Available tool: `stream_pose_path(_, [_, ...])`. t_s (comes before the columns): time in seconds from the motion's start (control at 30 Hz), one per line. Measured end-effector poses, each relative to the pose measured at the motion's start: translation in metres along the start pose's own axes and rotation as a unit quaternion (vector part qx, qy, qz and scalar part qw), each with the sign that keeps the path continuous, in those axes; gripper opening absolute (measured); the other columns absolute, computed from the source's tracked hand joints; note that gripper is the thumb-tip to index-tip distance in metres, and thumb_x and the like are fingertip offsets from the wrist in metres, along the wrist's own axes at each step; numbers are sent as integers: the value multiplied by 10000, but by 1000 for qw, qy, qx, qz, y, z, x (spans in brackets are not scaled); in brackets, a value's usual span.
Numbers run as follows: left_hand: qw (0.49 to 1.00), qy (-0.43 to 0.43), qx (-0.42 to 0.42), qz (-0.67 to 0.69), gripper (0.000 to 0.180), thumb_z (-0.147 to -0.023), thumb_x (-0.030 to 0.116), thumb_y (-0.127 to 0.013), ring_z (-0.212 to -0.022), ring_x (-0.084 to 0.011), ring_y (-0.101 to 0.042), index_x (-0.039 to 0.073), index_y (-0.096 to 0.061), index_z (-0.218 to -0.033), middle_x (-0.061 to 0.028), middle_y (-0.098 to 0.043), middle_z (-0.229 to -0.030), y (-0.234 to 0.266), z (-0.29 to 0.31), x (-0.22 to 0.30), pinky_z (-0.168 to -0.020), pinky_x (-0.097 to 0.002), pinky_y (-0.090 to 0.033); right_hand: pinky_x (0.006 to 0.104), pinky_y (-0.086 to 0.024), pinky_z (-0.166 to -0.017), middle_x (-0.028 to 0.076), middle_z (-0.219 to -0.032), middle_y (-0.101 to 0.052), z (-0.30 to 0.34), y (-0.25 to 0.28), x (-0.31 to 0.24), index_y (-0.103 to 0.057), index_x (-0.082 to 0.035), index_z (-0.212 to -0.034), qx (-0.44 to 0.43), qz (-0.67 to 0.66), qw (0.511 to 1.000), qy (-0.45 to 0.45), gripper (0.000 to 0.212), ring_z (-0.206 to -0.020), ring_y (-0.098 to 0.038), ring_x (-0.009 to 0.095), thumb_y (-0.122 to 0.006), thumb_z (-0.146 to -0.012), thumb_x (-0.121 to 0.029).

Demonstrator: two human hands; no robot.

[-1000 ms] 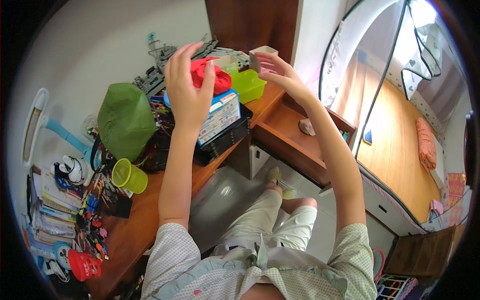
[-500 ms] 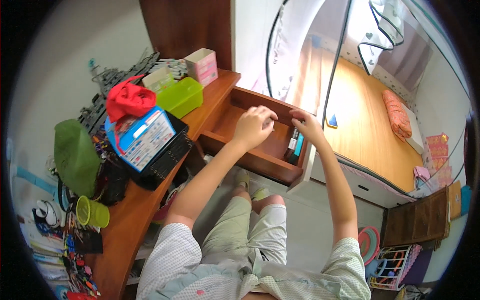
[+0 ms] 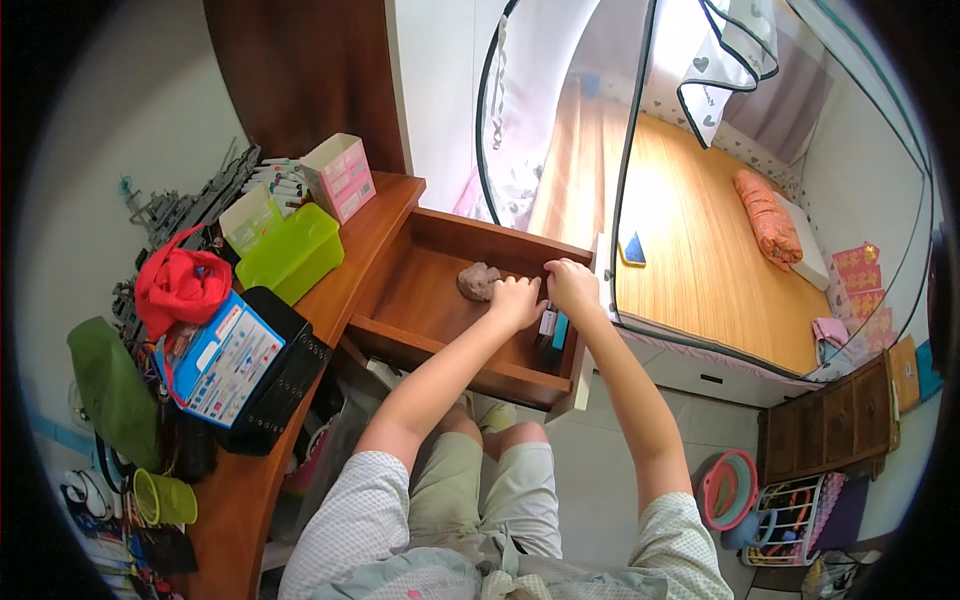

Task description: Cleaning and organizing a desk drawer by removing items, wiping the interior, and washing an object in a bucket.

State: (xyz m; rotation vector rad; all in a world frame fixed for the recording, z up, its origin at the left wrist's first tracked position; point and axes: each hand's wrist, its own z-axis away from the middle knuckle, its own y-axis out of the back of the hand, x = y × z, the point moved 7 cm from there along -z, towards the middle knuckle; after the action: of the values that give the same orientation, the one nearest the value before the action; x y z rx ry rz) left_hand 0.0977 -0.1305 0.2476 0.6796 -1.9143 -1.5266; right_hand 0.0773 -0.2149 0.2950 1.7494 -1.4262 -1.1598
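An open wooden drawer point(image 3: 425, 285) lies in front of me, with both hands over its right part. My left hand point(image 3: 517, 304) has its fingers curled downward beside a black-and-teal box point(image 3: 554, 336); whatever they grip is hidden. My right hand point(image 3: 574, 288) is closed near the drawer's right end, its bent fingers close to the left hand's fingertips. Something dark shows between the two hands, too small to name. Left of my left hand, a greyish-pink crumpled lump point(image 3: 479, 281) rests on the drawer bottom.
The wooden desk point(image 3: 330, 305) on the left carries a lime-green bin point(image 3: 290, 255), a pink box point(image 3: 340, 180), a red cloth bag point(image 3: 182, 282) and a black case point(image 3: 285, 350). A bed point(image 3: 700, 240) with a net frame stands right of the drawer. A pink basin point(image 3: 727, 490) sits lower right.
Both hands have come down and closer together at the drawer's right part. The greyish-pink lump now shows on the drawer bottom. The whole view has shifted, moving the desk leftward in the picture.
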Motion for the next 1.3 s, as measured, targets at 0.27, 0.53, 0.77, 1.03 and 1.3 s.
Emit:
stream_pose_path(0.27, [998, -12, 25, 63, 370, -779, 397, -522, -810, -277, -591, 89, -560, -981, -114, -620, -846, -7, 4, -2, -703, -414, -467, 319, -498, -645, 80, -822, -620, -26, -50, 20, -626, -88, -709, -115, 236, 965, -3, 85, -796, -603, 237, -543, -697, -99])
stream_pose_path(0.53, [983, 51, -132, 117, 629, -666, 553, -557, -876, -284, -596, 68, -518, -1064, -144, -618, -925, -24, 4, -6, -745, -381, -473, 284, -490, -646, 56, -781, -638, -32, -61, 32, -644, -110, -721, -121, 238, 962, -59, 58, -833, -581, 206, -603, -685, -130])
stream_pose_path(0.77, [966, 87, -214, 119, 808, -625, 599, -554, -927, -280, -584, 71, -401, -1216, -158, -602, -998, -31, 5, -8, -782, -364, -453, 307, -490, -672, 88, -771, -639, -34, -61, 33, -638, -87, -706, -124, 201, 971, -43, 101, -810, -583, 237, -569, -710, -160])
stream_pose_path(1.03, [932, 145, -271, 191, 846, -575, 520, -611, -1012, -274, -544, 85, -334, -1246, -154, -545, -1123, -39, 10, -13, -848, -375, -414, 358, -494, -696, 136, -749, -635, -32, -50, 22, -654, -38, -698, -143, 125, 979, -74, 335, -771, -612, 272, -597, -712, -367])
stream_pose_path(1.3, [941, 227, -179, 177, 422, -674, 424, -600, -910, -257, -592, 79, -620, -916, -124, -624, -948, -40, 4, -35, -748, -361, -464, 359, -479, -745, 117, -852, -633, -30, -49, 34, -654, -82, -840, -170, 52, 976, -126, 346, -866, -593, 260, -519, -790, -396])
